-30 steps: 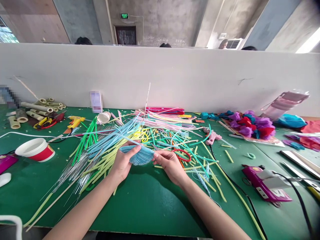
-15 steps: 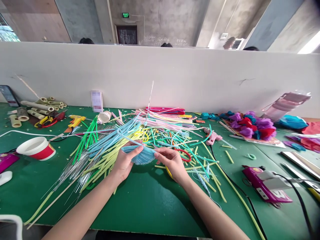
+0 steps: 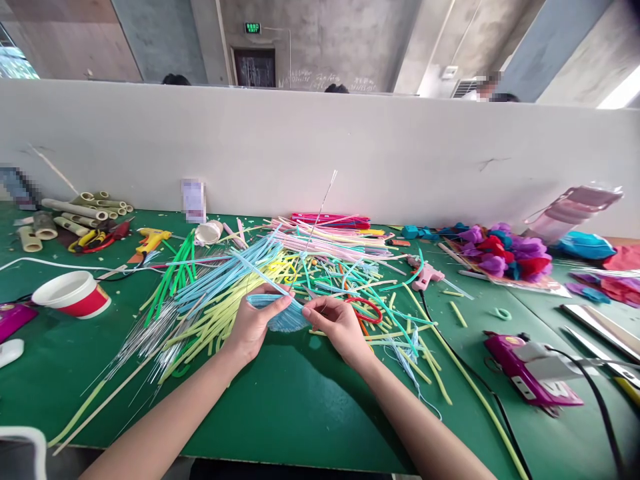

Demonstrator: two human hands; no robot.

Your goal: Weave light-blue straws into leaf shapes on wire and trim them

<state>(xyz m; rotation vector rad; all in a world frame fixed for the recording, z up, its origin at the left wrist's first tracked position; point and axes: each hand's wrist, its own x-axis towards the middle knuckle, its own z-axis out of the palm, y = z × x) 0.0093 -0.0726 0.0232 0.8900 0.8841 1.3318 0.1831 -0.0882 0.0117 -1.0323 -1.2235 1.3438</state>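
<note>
A light-blue, finely ribbed piece (image 3: 287,320), curved along its lower edge, is stretched between my hands above the table. My left hand (image 3: 251,327) grips its left part, thumb on top. At its right end, my right hand (image 3: 341,325) pinches the edge between thumb and fingertips. From the piece a pale-blue strip (image 3: 260,270) slants up and left. Thin wires (image 3: 323,208) rise behind my hands; their lower ends are lost in the clutter. A red scissors-like loop handle (image 3: 373,310) lies beside my right hand, the rest mostly hidden.
Blue, yellow-green and pink fuzzy stems (image 3: 220,283) spread across the green table (image 3: 300,407). A paper cup (image 3: 87,303) and yellow glue gun (image 3: 151,241) stand left. On the right are a pink glue gun (image 3: 425,272), purple power strip (image 3: 530,373) and cables. A white partition (image 3: 350,153) rises behind.
The upright wires now tilt further right. My right hand has shifted slightly left along the blue piece, and the pale-blue strip lies straighter. Both hands keep their grip.
</note>
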